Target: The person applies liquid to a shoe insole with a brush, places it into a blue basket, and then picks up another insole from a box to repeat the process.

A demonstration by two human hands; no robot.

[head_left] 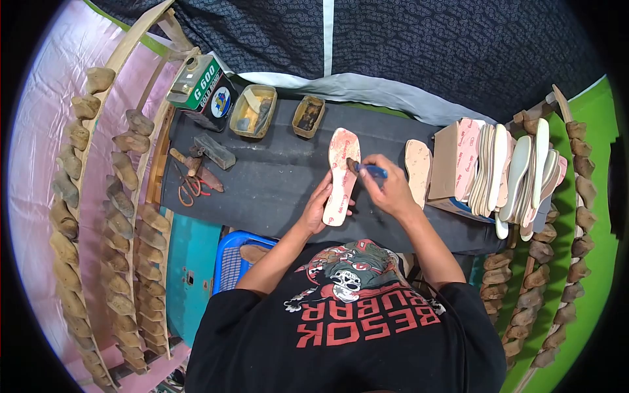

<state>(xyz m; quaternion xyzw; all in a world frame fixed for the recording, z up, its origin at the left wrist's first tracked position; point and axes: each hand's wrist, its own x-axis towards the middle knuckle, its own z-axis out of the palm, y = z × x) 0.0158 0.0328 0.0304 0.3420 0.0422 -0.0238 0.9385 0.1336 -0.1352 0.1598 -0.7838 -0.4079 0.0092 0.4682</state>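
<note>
A flat, waisted, pale insole (pixel 339 187), printed in red, is held by the left hand (pixel 318 204) above the dark surface (pixel 262 187); a brown-tipped, blue-handled tool (pixel 375 171) is gripped by the right hand (pixel 389 188).

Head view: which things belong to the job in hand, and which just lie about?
Likely job:
pale red-printed insole in left hand
blue-handled brush in right hand

Apparently lying about:
orange-handled scissors
grey rectangular block
blue plastic basket
</note>
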